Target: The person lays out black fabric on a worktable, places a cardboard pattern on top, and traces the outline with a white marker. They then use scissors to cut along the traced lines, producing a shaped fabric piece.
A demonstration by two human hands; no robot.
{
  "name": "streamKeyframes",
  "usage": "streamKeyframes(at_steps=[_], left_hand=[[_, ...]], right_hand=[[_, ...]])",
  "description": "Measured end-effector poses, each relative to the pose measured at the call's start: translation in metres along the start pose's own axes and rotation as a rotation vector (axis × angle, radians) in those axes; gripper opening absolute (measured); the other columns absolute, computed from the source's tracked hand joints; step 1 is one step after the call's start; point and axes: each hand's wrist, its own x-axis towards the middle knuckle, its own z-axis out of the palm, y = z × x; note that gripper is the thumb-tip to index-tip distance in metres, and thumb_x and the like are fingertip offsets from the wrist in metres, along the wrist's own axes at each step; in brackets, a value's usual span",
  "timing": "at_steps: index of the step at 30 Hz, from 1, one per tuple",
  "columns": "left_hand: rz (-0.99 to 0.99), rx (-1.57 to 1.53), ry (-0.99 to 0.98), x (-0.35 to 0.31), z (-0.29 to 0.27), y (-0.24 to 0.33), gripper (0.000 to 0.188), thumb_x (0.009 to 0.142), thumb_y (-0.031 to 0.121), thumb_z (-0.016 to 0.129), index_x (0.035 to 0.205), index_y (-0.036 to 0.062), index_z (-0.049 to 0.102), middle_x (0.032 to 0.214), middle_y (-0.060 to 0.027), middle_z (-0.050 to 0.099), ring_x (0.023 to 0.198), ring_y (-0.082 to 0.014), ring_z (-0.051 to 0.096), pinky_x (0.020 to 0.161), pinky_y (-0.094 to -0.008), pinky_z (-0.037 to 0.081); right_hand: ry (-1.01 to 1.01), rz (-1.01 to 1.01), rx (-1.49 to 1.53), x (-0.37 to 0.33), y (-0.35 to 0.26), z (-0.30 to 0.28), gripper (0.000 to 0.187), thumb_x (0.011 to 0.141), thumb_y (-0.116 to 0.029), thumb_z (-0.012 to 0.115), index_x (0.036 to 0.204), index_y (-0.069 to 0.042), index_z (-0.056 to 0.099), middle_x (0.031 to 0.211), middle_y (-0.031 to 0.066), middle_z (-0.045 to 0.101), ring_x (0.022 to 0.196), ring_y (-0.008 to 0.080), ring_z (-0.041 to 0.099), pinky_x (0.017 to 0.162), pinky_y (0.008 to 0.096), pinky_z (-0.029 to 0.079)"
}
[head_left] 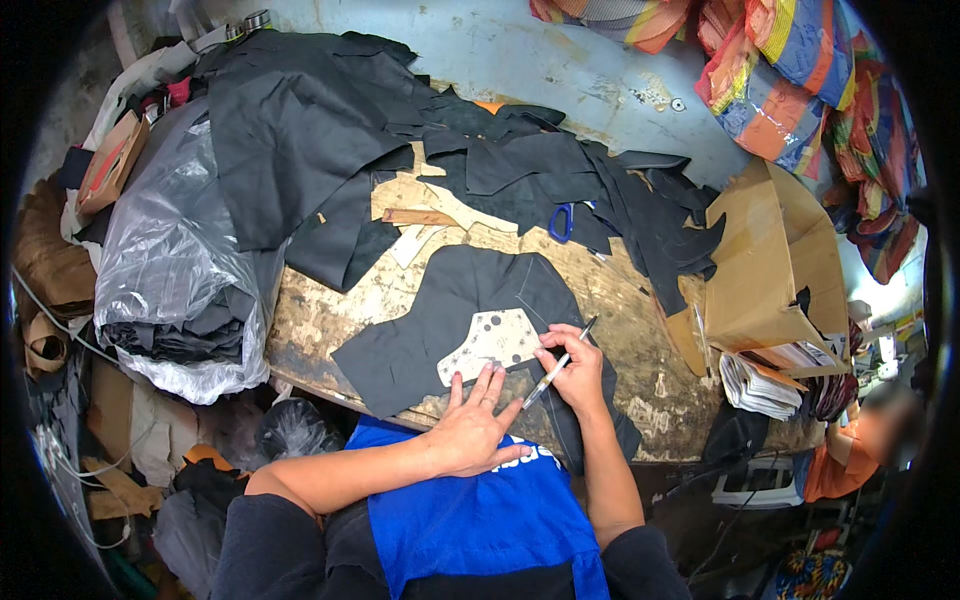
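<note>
Pressing down, with the left hand (470, 430), on the lower edge of the pale spotted template (490, 345), flat on a black sheet (400, 345) at the front of the workbench (320, 315); fingers spread, grasping nothing. Gripping a slim pen (546, 382) in the right hand (577, 378), slanted across the fingers, with thumb and forefinger close at the template's right edge; cannot tell whether touching it.

Just beyond the sheet, pale pattern pieces (470, 214) and a wooden strip (418, 217); to their right, blue-handled scissors (561, 224). Crowding the back, a heap of black material (300, 140). Blocking the left, a bulging clear plastic bag (170, 260); on the right, an open cardboard box (775, 260), with folded papers (758, 386) just below.

Bare bench at left of the sheet, and more at right, short of the box. Toward the body, only little room before the front edge.
</note>
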Motion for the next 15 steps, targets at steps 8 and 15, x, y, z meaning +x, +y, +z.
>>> streamKeyframes(at_steps=[8, 15], left_hand=[[0.022, -0.022, 0.014, -0.0024, 0.0004, -0.0017, 0.077, 0.087, 0.060, 0.044, 0.135, -0.0001, 0.041, 0.141, -0.0374, 0.022, 0.136, -0.0490, 0.013, 0.106, -0.0644, 0.013], [0.020, -0.063, -0.001, -0.0018, -0.0005, -0.0007, 0.078, 0.087, 0.060, 0.046, 0.137, -0.0006, 0.038, 0.142, -0.0376, 0.018, 0.136, -0.0496, 0.011, 0.107, -0.0628, 0.011]], right_hand=[[-0.025, -0.024, 0.035, -0.0029, 0.0037, -0.0035, 0.016, 0.067, 0.002, 0.075, 0.076, -0.001, 0.062, 0.084, 0.0101, 0.068, 0.098, 0.0241, 0.062, 0.082, 0.0340, 0.049], [-0.027, -0.004, 0.036, -0.0030, 0.0030, -0.0037, 0.017, 0.066, 0.001, 0.075, 0.076, 0.000, 0.062, 0.084, 0.0100, 0.067, 0.099, 0.0234, 0.062, 0.082, 0.0333, 0.049]])
